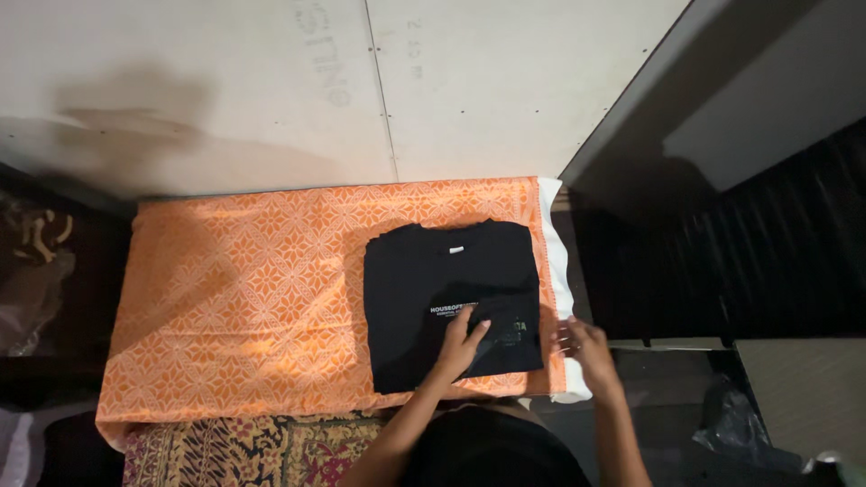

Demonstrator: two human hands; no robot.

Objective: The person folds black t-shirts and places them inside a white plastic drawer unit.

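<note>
Patterned batik cloth (234,451) nearest my view, left hand (462,343) flat on folded black T-shirt (451,302), fingers spread (gripping nothing), right hand (585,347) open at the orange cloth (244,298) edge, shirt on the surface's right half.

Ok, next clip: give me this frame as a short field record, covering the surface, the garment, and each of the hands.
surface: orange patterned cloth spread over a low table, white edge at its right side
garment: black folded T-shirt with white print, lying on the right part of the cloth, collar away from the person
left hand: resting flat on the shirt's lower front, fingers spread
right hand: at the right edge of the cloth, beside the shirt's lower right corner; contact unclear
foreground: dark batik-patterned fabric below the orange cloth
</note>
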